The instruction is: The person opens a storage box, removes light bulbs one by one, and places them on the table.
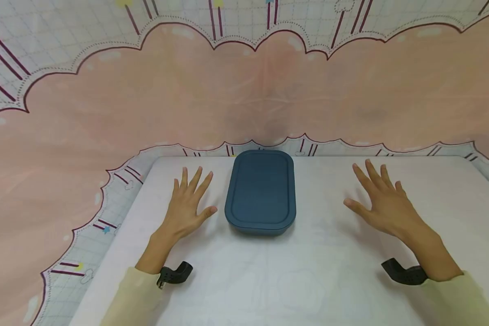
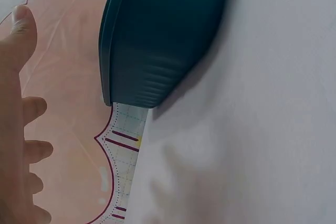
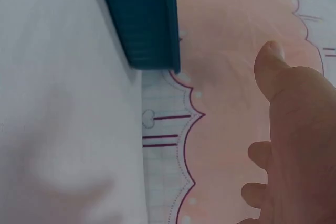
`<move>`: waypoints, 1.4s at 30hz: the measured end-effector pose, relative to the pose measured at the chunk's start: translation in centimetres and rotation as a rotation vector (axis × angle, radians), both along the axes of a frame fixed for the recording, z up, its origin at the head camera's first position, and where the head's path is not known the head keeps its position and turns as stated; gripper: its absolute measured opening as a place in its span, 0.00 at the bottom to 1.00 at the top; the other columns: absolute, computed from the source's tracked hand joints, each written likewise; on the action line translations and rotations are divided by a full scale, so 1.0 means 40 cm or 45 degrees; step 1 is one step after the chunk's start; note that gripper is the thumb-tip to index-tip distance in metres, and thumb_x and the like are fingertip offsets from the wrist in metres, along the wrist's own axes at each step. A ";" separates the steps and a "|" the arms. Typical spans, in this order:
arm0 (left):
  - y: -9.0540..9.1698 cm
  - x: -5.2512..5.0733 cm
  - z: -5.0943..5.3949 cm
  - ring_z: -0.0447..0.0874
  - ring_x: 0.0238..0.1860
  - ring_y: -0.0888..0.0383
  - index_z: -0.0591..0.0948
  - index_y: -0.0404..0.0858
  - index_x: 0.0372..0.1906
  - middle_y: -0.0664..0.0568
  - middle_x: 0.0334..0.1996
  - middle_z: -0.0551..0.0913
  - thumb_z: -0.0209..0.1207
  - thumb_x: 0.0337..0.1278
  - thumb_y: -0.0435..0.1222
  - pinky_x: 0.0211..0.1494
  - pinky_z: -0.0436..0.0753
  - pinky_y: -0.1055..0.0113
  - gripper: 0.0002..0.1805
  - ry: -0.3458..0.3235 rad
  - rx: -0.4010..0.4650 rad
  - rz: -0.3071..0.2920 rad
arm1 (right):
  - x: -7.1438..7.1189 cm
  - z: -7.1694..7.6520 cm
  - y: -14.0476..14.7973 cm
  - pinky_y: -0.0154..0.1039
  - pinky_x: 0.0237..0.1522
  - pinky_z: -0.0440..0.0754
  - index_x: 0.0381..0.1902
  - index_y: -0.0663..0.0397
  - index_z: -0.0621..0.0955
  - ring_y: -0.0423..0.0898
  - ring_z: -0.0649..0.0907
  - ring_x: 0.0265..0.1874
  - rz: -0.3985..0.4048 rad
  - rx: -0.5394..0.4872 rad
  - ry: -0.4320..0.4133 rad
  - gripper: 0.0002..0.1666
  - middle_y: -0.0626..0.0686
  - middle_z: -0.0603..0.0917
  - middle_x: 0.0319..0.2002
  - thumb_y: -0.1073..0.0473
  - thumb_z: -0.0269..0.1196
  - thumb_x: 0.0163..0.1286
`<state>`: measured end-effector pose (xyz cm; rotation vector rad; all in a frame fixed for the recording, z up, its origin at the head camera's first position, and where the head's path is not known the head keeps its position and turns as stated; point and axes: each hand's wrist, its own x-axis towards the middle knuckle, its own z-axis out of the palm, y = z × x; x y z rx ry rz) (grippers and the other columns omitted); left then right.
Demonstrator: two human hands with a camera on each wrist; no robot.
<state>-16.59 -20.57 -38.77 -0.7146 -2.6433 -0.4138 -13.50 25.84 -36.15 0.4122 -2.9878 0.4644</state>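
Note:
A dark blue lidded box (image 1: 261,190), rectangular with rounded corners, stands near the far edge of the white table, its lid on. To its left my left hand (image 1: 185,208) hovers with fingers spread, the thumb pointing at the box but apart from it. Farther off on the right, my right hand (image 1: 385,206) is also spread and holds nothing. The left wrist view shows the ribbed side of the box (image 2: 163,35) beyond the left hand (image 2: 16,103). From the right wrist, the box's other end (image 3: 139,19) appears, clear of the right hand (image 3: 302,129).
The white tabletop (image 1: 285,280) carries shadows of both hands. Behind and left of it hangs a peach cloth (image 1: 228,95) with a scalloped, checked border. Black wrist mounts (image 1: 177,273) sit at both wrists, next to pale yellow sleeves (image 1: 132,296).

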 end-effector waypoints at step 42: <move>0.115 0.025 -0.052 0.71 0.56 0.44 0.59 0.37 0.73 0.40 0.58 0.73 0.51 0.68 0.50 0.50 0.71 0.50 0.36 -0.353 0.827 0.046 | -0.126 -0.068 -0.205 0.61 0.61 0.62 0.74 0.58 0.55 0.64 0.61 0.67 -0.003 -0.654 -0.040 0.41 0.63 0.60 0.71 0.39 0.47 0.75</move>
